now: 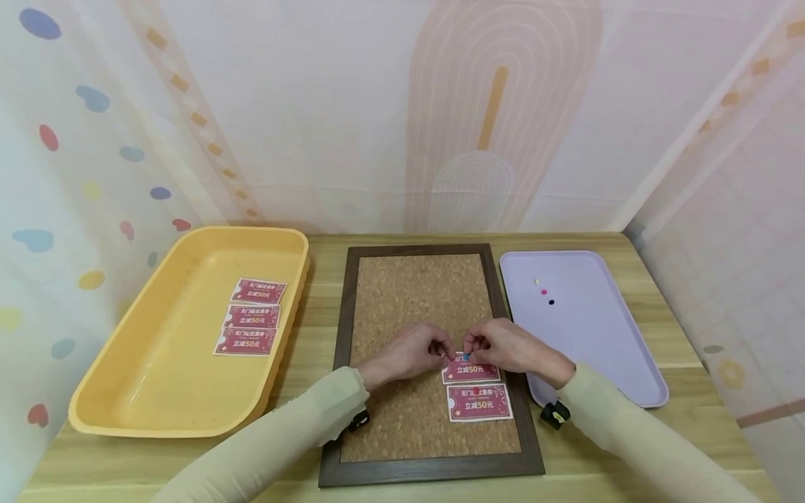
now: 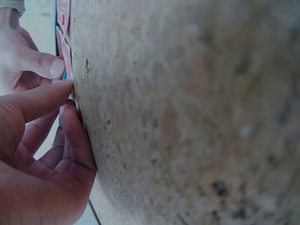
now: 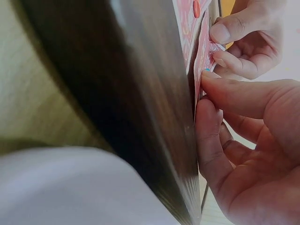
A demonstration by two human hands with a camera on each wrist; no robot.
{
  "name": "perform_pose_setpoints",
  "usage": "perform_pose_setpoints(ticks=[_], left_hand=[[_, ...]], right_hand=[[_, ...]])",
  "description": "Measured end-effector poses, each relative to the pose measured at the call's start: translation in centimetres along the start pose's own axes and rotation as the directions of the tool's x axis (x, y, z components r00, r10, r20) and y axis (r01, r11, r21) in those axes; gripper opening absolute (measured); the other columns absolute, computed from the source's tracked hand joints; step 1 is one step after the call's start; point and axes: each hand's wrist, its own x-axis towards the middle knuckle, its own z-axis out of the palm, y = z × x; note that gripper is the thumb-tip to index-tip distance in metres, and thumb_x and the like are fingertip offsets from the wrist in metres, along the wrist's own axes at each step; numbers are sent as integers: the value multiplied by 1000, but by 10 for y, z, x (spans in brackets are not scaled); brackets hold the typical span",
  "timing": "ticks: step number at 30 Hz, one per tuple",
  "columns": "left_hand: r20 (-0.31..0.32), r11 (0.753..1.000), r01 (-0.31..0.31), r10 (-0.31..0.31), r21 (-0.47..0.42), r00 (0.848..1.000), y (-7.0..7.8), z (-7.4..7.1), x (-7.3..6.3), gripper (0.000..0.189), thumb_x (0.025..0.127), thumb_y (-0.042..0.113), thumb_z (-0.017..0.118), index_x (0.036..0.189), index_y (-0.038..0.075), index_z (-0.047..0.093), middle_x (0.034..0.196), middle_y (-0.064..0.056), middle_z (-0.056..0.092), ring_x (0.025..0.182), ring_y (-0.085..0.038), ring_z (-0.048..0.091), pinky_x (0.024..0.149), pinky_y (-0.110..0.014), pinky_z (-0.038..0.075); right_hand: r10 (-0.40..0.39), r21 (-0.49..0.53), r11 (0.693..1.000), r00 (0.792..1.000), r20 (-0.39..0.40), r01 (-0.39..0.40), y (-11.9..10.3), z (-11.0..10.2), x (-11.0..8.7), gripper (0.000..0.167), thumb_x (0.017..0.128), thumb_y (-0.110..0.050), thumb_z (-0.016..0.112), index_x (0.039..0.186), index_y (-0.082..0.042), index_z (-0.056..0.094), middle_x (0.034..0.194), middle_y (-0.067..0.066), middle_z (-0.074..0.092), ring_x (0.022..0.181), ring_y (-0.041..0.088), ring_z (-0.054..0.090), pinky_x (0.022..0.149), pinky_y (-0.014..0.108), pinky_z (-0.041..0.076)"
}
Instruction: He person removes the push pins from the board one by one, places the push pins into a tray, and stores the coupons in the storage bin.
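Observation:
On the corkboard [image 1: 402,300], a pink-red coupon [image 1: 470,372] lies beneath both hands near the right side. My left hand [image 1: 411,353] pinches its upper left edge between thumb and forefinger. The right hand [image 1: 509,347] has thumb and forefinger around a blue pushpin [image 1: 467,357] at the coupon's top edge; the fingertips partly hide it. From the right wrist, the blue pin [image 3: 206,70] peeks out beside the thumb tip. Just below, a second coupon [image 1: 481,404] lies flat with a red pushpin [image 1: 476,391] at its top middle.
At the left, a yellow tray [image 1: 189,426] contains three more coupons [image 1: 251,316] in a column. A lilac tray [image 1: 585,328] on the right bears three small pins [image 1: 544,292], pale, pink and dark. The board's dark wooden frame [image 1: 434,469] rises around the cork.

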Motion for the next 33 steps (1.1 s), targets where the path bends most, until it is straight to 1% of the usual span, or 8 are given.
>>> perform_pose_setpoints(ticks=[4, 10, 16, 25, 33], left_hand=[[-1, 1000, 4, -4, -10, 1000, -1, 0, -2, 11, 93, 3, 76, 92, 14, 79, 88, 4, 71, 78, -7, 58, 72, -26, 49], [-1, 999, 13, -13, -29, 1000, -1, 0, -3, 10, 93, 3, 76, 95, 13, 79, 89, 4, 72, 78, -6, 58, 72, -25, 49], [-9, 1000, 13, -13, -26, 1000, 0, 0, -2, 11, 93, 4, 76, 94, 14, 80, 88, 5, 72, 78, -8, 58, 71, -26, 49], [-28, 1000, 3, -4, -28, 1000, 2, -1, -2, 13, 94, 2, 74, 93, 13, 79, 86, 5, 71, 77, -7, 58, 70, -26, 48], [-34, 1000, -14, 14, -20, 999, 0, 0, -2, 14, 93, 1, 73, 93, 13, 80, 88, 5, 72, 77, -5, 59, 70, -25, 49]], right_hand=[[-8, 8, 1000, 1000, -1, 8, 0, 2, 1, 9, 94, -2, 72, 91, -11, 72, 82, -7, 64, 73, 4, 56, 68, 25, 50], [-25, 3, 1000, 1000, -5, 25, 0, 3, 0, 14, 93, 1, 71, 91, -13, 70, 81, -8, 63, 73, 5, 55, 67, 25, 49], [-39, -19, 999, 999, -2, 39, 0, 0, 1, 16, 93, 1, 71, 91, -14, 71, 83, -8, 63, 75, 4, 55, 69, 25, 49], [-7, 9, 1000, 1000, 12, 7, -1, -2, 1, 14, 95, 0, 70, 90, -13, 70, 84, -6, 63, 74, 7, 55, 68, 26, 49], [-5, 12, 1000, 1000, 10, 5, -1, -1, 1, 14, 94, 0, 71, 89, -13, 69, 82, -6, 62, 73, 8, 54, 67, 26, 48]])
